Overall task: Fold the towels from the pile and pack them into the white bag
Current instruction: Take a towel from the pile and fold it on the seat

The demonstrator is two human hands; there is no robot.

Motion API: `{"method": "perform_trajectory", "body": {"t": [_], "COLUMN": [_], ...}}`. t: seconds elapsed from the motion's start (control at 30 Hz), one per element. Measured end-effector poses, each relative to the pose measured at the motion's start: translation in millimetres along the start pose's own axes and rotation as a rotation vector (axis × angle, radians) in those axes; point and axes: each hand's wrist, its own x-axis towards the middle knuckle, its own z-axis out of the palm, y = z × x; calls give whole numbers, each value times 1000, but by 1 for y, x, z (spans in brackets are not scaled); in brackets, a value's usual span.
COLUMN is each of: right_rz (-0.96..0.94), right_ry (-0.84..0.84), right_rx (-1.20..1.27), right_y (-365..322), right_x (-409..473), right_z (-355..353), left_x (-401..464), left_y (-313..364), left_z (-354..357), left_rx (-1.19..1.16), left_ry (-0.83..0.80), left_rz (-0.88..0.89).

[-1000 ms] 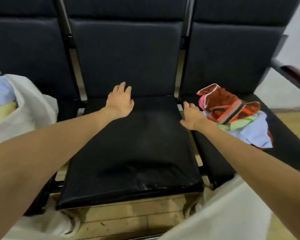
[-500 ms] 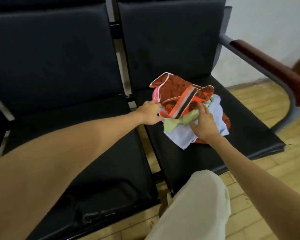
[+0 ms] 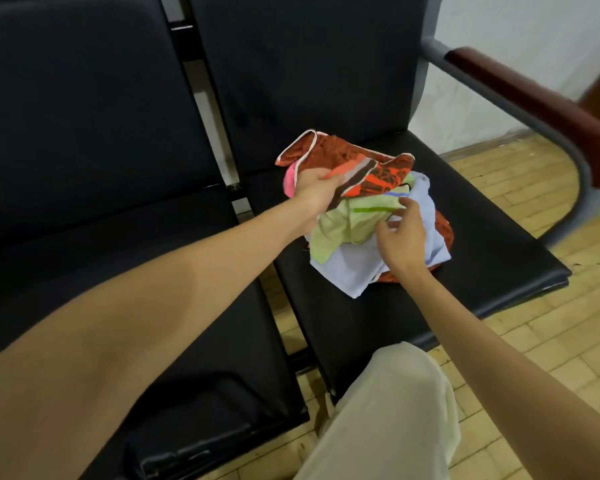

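Left hand (image 3: pixel 314 194) grips orange towel (image 3: pixel 368 168).

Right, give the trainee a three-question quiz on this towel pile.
1. True or false: the left hand grips the orange towel on top of the pile.
2. Which towel do the right hand's fingertips touch? A) pink B) green C) orange
3. Fill in: the pile sits on the black seat beside the ____ armrest.

Key: 1 true; 2 B, the green towel; 3 brown.
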Motion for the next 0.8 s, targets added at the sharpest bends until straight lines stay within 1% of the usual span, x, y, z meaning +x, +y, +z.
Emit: {"method": "perform_trajectory", "body": {"t": [0.07, 0.1, 0.2, 0.27, 0.3, 0.4, 0.5, 0.6, 0.7, 0.73, 0.8], "right_rz": [123, 200, 427, 516, 541, 602, 675, 755, 773, 777, 768], "right_ry": [40, 34, -60, -135, -160, -216, -263, -263, -255, -277, -292], "right_rx": [121, 224, 606, 824, 893, 996, 1119, 1222, 1178, 1180, 1230], "right_y": [-12, -19, -46, -67, -75, -98, -121, -138, -142, -145, -146], "right_x": [-3, -3, -2, -4, -5, -11, -26, -45, -63, -75, -88], "right_z": [1, 3, 8, 17, 25, 55, 80, 100, 123, 133, 135], "left_x": [-14, -22, -51, -70, -82, -118, -153, -184, -209, -220, -227], "left_y": [19, 27, 43, 51, 55, 58, 44, 18, -10, -22, -40], "left_z": [-17, -29, -65, -88, -100, -135, -181, -239, -292, -313, -332], "left_rx": [-58, -84, -59, -21, -15, -15, 12, 49, 25, -3, -5], "left_ry": [22, 23, -3, -23, -35, -36, 35, 165, 329, 401, 493], "left_rz": [73, 100, 172, 203, 213, 215, 205, 166, 94, 72, 34]}}
